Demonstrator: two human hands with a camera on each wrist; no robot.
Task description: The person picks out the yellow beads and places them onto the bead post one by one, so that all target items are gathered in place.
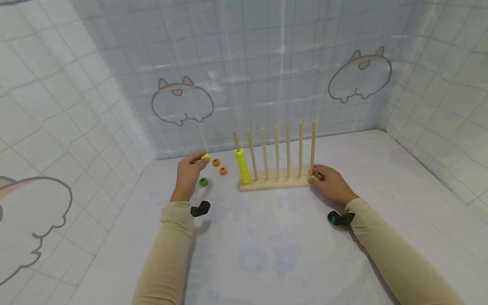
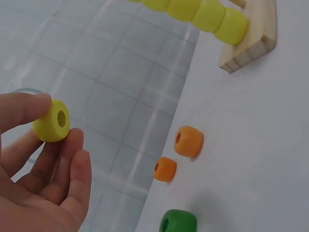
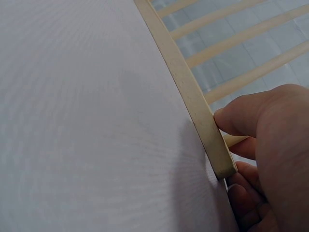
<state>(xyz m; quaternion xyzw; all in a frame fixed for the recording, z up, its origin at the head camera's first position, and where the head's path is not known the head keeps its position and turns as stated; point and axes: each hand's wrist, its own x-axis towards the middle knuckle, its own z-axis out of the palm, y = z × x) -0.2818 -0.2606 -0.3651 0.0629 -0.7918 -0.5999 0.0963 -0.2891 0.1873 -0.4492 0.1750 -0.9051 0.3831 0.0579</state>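
Observation:
My left hand pinches a yellow bead between thumb and fingers, its hole showing in the left wrist view. The bead is held to the left of a wooden peg rack with several upright pegs. Yellow beads are stacked on the leftmost peg, whose top stays bare; the other pegs carry none. At the rack's right end, my right hand grips the base, thumb on the near side by the last peg. Some of its fingertips are hidden behind the wood.
Two orange beads and a green bead lie on the white table between my left hand and the rack. Close behind the rack stands a tiled-pattern wall with cartoon drawings. More wall rises at left and right.

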